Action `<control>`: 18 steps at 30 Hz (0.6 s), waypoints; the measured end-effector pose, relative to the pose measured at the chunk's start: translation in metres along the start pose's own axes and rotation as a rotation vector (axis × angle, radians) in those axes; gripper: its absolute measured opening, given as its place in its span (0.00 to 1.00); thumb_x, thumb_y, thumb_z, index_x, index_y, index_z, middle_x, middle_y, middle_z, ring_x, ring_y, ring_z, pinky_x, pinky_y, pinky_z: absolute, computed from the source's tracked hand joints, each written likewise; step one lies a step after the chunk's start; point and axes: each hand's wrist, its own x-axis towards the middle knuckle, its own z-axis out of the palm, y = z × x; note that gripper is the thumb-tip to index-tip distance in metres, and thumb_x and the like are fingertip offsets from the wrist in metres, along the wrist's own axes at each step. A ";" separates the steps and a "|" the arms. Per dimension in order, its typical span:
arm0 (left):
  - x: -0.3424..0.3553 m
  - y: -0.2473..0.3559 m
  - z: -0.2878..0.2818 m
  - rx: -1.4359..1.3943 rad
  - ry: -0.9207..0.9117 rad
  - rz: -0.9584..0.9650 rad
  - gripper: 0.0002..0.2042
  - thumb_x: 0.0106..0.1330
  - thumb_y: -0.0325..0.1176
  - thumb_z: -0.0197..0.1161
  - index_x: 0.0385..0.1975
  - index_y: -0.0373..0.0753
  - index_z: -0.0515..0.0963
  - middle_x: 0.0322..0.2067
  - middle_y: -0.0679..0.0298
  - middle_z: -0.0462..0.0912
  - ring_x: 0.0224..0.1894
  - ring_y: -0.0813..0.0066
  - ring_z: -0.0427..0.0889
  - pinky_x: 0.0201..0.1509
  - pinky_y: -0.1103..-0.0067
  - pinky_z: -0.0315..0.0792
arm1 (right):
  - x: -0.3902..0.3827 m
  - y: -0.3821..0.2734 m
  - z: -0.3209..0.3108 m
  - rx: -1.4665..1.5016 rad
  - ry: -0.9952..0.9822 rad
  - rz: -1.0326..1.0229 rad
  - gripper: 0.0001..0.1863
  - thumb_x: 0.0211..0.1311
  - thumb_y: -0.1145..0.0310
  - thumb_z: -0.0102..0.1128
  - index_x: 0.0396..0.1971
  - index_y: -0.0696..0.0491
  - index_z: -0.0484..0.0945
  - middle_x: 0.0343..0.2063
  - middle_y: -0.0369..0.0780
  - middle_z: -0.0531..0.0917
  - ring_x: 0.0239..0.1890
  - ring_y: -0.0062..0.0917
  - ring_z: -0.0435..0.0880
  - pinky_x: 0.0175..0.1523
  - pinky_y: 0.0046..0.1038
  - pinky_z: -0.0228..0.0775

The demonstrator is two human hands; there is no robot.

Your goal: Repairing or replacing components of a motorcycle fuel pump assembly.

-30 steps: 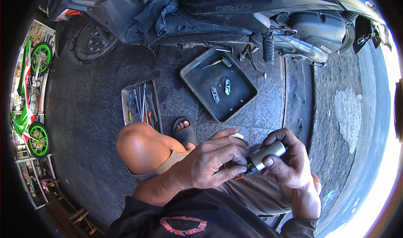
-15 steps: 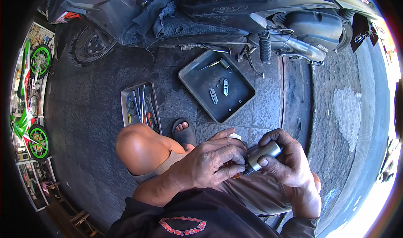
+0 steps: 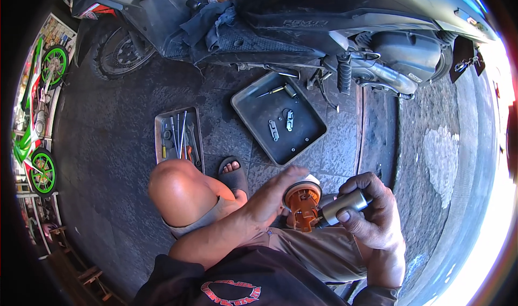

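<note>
The left hand cups an orange round part over the lap, its open face turned up for viewing. The right hand has its grip closed around a grey metal cylinder, tip just beside the part.

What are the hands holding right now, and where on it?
The left hand grips the orange round part by its rim; the right hand wraps around the grey metal cylinder at its outer end.

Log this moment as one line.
left hand: holds orange part | right hand: grips grey cylinder against it | grey tray: small parts
</note>
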 end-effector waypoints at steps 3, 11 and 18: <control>0.002 -0.005 -0.001 -0.004 -0.173 -0.160 0.21 0.74 0.48 0.54 0.53 0.35 0.74 0.42 0.63 0.82 0.44 0.77 0.82 0.50 0.81 0.75 | -0.002 -0.005 0.005 -0.027 0.056 0.005 0.19 0.54 0.68 0.73 0.42 0.58 0.75 0.32 0.43 0.86 0.35 0.27 0.88 0.41 0.26 0.77; -0.008 0.012 0.011 0.412 0.139 0.355 0.23 0.75 0.50 0.52 0.49 0.32 0.73 0.40 0.58 0.82 0.44 0.75 0.83 0.48 0.79 0.77 | -0.012 -0.023 0.022 -0.424 0.175 -0.261 0.22 0.51 0.66 0.77 0.41 0.58 0.76 0.34 0.46 0.84 0.34 0.35 0.88 0.36 0.30 0.80; -0.009 0.007 0.015 0.213 0.085 0.566 0.26 0.77 0.52 0.46 0.57 0.33 0.68 0.48 0.56 0.79 0.50 0.72 0.80 0.56 0.76 0.74 | -0.023 -0.002 0.043 -0.423 0.311 -0.513 0.27 0.47 0.69 0.80 0.44 0.59 0.73 0.37 0.55 0.82 0.36 0.42 0.88 0.37 0.32 0.83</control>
